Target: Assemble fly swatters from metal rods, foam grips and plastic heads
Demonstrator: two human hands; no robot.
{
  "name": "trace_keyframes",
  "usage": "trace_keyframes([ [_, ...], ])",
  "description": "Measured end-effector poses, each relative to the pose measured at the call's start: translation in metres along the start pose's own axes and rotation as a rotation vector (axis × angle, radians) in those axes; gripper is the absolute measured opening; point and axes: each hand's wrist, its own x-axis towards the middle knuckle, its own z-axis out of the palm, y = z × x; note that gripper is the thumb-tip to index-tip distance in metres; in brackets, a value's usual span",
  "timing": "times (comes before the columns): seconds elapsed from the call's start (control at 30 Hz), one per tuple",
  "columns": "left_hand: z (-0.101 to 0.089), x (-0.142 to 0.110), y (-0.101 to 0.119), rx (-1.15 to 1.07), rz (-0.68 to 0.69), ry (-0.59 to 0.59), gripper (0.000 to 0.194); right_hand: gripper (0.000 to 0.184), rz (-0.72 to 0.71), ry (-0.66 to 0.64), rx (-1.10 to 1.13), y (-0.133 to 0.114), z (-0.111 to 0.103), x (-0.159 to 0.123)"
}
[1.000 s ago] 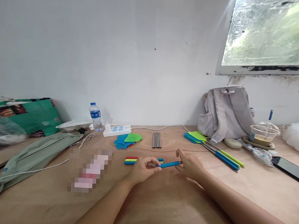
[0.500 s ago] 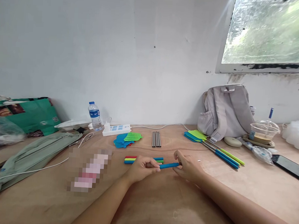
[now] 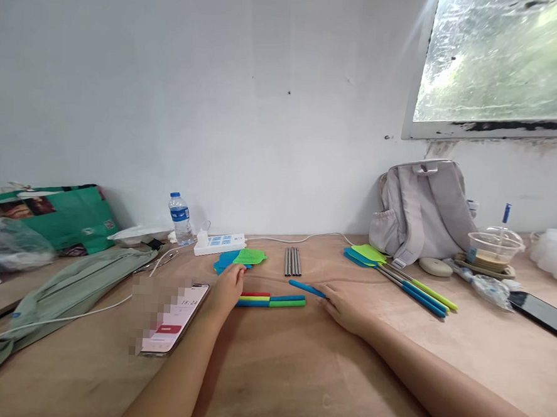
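My right hand [image 3: 345, 308] pinches one end of a blue handle tube [image 3: 304, 288], which points left and tilts slightly above the table. My left hand [image 3: 229, 290] is at the front of a pile of fly swatter heads, blue [image 3: 228, 258] and green [image 3: 250, 257]. Its fingers look drawn together on the near edge of the pile; what they hold, if anything, is hidden. Between the hands lie several coloured handle tubes [image 3: 286, 302] in red, yellow, blue and green. Behind them stands a row of several metal rods [image 3: 293, 261] lying side by side.
Fly swatters with blue and green heads [image 3: 367, 254] lie at right before a grey backpack [image 3: 420, 211]. A phone [image 3: 177, 322] lies left of my left forearm. Further out are a power strip [image 3: 220, 244], water bottle [image 3: 180, 218], drink cup [image 3: 493, 247] and dark phone [image 3: 543, 318].
My left hand has let go of the blue handle tube and moved left and away to the swatter heads. The tube stays in my right hand, its free end now raised.
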Motion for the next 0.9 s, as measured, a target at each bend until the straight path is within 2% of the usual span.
trace_keyframes([
  [0.1,0.007,0.003,-0.014,0.073,-0.073,-0.036,0.024,0.041,0.033,0.01,-0.008,0.003,0.0,0.001],
  [0.23,0.014,0.002,-0.023,0.141,-0.126,-0.118,0.026,0.039,0.047,0.01,-0.008,0.001,0.001,0.001],
  [0.4,0.015,0.003,-0.026,0.206,-0.122,-0.184,0.038,0.039,0.047,0.019,0.008,0.001,0.0,0.0],
  [0.6,0.02,-0.001,-0.031,0.283,-0.172,-0.208,0.05,0.037,0.033,0.016,0.018,-0.001,-0.002,-0.001],
  [0.9,0.02,-0.001,-0.03,0.312,-0.202,-0.247,0.055,0.038,0.04,0.041,0.045,0.002,0.002,0.0],
])
